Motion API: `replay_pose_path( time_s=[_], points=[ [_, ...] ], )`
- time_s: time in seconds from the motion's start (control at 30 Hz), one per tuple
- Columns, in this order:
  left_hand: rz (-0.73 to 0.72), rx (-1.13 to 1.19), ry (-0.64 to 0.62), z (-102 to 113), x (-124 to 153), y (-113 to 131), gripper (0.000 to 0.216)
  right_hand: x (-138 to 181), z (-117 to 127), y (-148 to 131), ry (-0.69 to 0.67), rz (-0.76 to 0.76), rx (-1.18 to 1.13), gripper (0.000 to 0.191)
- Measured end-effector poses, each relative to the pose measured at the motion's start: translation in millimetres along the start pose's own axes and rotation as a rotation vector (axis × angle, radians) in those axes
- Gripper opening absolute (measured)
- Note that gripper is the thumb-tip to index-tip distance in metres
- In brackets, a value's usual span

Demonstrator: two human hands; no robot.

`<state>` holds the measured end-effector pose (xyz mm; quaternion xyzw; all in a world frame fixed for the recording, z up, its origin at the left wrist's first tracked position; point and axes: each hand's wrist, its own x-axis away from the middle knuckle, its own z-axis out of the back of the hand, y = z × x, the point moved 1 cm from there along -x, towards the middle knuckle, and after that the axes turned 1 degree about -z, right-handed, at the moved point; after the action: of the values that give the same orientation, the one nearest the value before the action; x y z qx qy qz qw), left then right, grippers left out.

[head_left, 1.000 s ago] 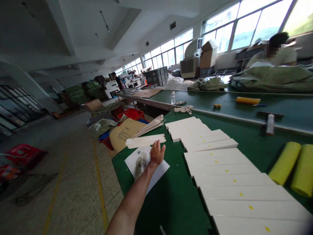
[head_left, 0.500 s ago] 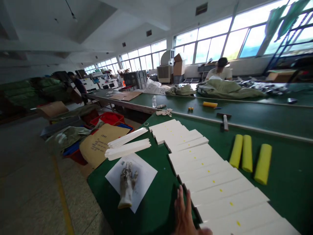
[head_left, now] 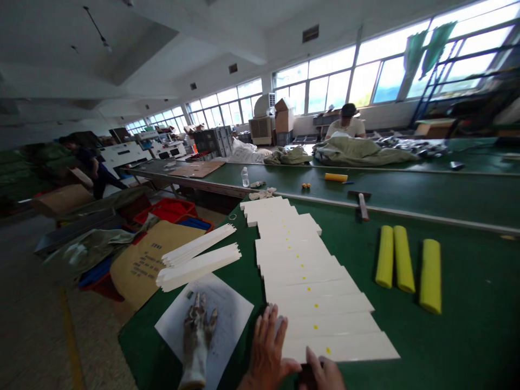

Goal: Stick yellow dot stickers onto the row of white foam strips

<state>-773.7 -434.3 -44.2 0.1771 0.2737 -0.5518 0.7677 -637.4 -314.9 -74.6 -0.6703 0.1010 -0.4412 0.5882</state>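
A row of long white box-like pieces (head_left: pixel 300 281) with small yellow marks lies side by side on the green table, its edges stepped unevenly. My left hand (head_left: pixel 268 346) is open, its fingers stretched against the left ends of the nearest pieces. My right hand (head_left: pixel 325 374), partly cut off by the bottom edge, touches the near side of the closest piece with bent fingers; I see nothing held in it. Between the two hands is a dark patch I cannot make out. Left of the row, a stained work glove (head_left: pixel 197 336) lies on a white paper sheet (head_left: pixel 233 309).
Two bundles of white strips (head_left: pixel 199 265) lie at the table's left. Three yellow rolls (head_left: pixel 430 276) and a scraper-like tool (head_left: pixel 362 207) are right of the row. A bottle (head_left: pixel 245 177) stands farther back. One person (head_left: pixel 347 124) sits across; another (head_left: pixel 91 165) is far left.
The near pieces now lie more evenly in line. My left hand has moved left in view, and my right hand has appeared at the row's near end. The view has shifted; the far-left person has moved.
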Motion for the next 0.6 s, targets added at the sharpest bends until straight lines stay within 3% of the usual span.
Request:
replay_pose_path(
  time_s=[0.17, 0.3, 0.6],
  points=[
    [0.171, -0.046, -0.228, 2, -28, -43, 0.078, -33, -51, -31, -0.084, -0.176, -0.308, 0.037],
    [0.135, -0.02, -0.346, 4, -34, -68, 0.068, -34, -72, -48, -0.13, -0.188, -0.394, 0.031],
    [0.19, 0.06, -0.389, 15, -23, -81, 0.058, -7, -88, -77, -0.156, -0.241, -0.354, 0.027]
  ],
)
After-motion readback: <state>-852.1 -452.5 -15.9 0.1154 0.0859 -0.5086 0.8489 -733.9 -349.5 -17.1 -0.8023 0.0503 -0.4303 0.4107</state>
